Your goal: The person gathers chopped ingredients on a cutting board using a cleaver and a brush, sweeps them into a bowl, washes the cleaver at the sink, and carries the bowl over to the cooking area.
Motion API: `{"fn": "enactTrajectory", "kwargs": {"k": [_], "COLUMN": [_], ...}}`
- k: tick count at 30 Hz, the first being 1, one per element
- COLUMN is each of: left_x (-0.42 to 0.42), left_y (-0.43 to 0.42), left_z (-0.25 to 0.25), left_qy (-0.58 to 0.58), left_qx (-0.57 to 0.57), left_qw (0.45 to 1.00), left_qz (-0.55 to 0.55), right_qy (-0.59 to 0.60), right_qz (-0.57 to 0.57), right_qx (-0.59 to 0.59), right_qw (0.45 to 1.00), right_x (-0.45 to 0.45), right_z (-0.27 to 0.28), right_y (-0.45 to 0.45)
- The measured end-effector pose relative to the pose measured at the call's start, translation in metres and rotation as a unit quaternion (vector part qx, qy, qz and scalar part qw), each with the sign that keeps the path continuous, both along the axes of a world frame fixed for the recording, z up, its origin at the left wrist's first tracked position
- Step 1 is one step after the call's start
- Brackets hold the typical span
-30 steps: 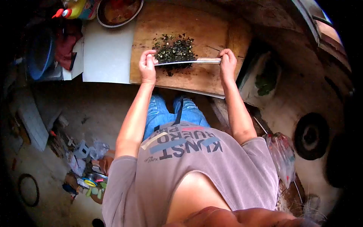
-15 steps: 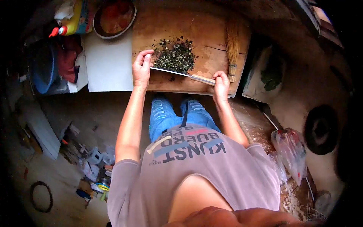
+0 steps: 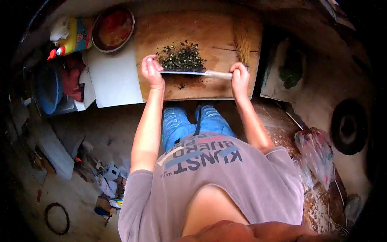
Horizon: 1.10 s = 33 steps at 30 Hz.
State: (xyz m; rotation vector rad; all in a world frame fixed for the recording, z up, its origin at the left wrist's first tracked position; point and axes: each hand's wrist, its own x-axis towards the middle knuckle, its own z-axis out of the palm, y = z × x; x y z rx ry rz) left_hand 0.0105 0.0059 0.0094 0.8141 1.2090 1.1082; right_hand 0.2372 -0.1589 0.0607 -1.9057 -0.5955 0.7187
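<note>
A knife lies nearly level across my front, with its pale handle [image 3: 219, 74] toward the right and its thin blade [image 3: 183, 73] toward the left. My right hand [image 3: 240, 79] is closed around the handle's end. At the blade's tip is my left hand [image 3: 153, 72], its fingers loosely bent and the thumb apart; whether it touches the tip I cannot tell. Chopped dark green leaves with pale bits [image 3: 183, 56] form a pile just beyond the blade. Beneath them is a wooden board [image 3: 217, 30], with a few scraps on the near side of the knife.
A straw whisk broom [image 3: 242, 42] lies on the board's right side. To the left are a metal bowl [image 3: 113, 30] with reddish contents, a yellow bottle [image 3: 70, 36], a white panel [image 3: 113, 76] and a blue basin [image 3: 49, 90]. A plastic bag [image 3: 316, 155] sits at right.
The knife has swung from slanting down to the right to nearly level. My right hand has risen toward the broom's handle. The whole view has shifted slightly.
</note>
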Motion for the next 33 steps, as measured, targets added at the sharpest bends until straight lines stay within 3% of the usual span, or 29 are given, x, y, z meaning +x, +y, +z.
{"fn": "enactTrajectory", "kwargs": {"k": [3, 5, 6, 9, 13, 16, 22, 24, 27, 33], "left_x": [-0.015, -0.011, -0.008, -0.002, 0.0, 0.005, 0.024, 0.016, 0.002, 0.013], "left_y": [0.003, -0.005, -0.011, -0.005, 0.009, 0.011, 0.002, 0.006, 0.013, 0.004], "left_z": [0.005, 0.005, -0.004, 0.003, 0.022, 0.034, 0.01, 0.004, 0.004, 0.006], "left_qy": [-0.053, -0.003, 0.029, 0.014, 0.05, 0.002, 0.067, 0.067, -0.026, 0.054], "left_qx": [-0.014, -0.013, 0.047, 0.036, -0.02, -0.018, 0.015, 0.019, -0.022, 0.054], "left_qw": [0.998, 0.999, 0.995, 0.996, 0.997, 1.0, 0.996, 0.997, 0.998, 0.989], "left_qz": [-0.017, -0.046, -0.087, -0.077, -0.054, -0.018, -0.054, -0.043, -0.054, -0.123], "right_qy": [-0.037, -0.001, 0.068, 0.035, 0.085, 0.007, -0.008, -0.007, -0.041, 0.015], "right_qz": [0.053, -0.007, -0.043, -0.035, -0.001, 0.028, 0.004, 0.01, 0.053, -0.043], "right_qx": [0.036, 0.002, -0.044, 0.001, 0.011, 0.024, -0.019, -0.012, 0.016, 0.004], "right_qw": [0.997, 1.0, 0.996, 0.999, 0.996, 0.999, 1.0, 1.0, 0.998, 0.999], "right_x": [-0.02, -0.019, -0.014, -0.009, -0.003, 0.004, 0.04, 0.031, 0.007, -0.004], "right_z": [0.027, -0.006, -0.032, -0.031, 0.002, 0.041, -0.051, -0.03, 0.012, -0.027], "right_y": [-0.004, -0.02, -0.031, -0.021, -0.008, 0.01, 0.008, 0.013, 0.006, -0.02]}}
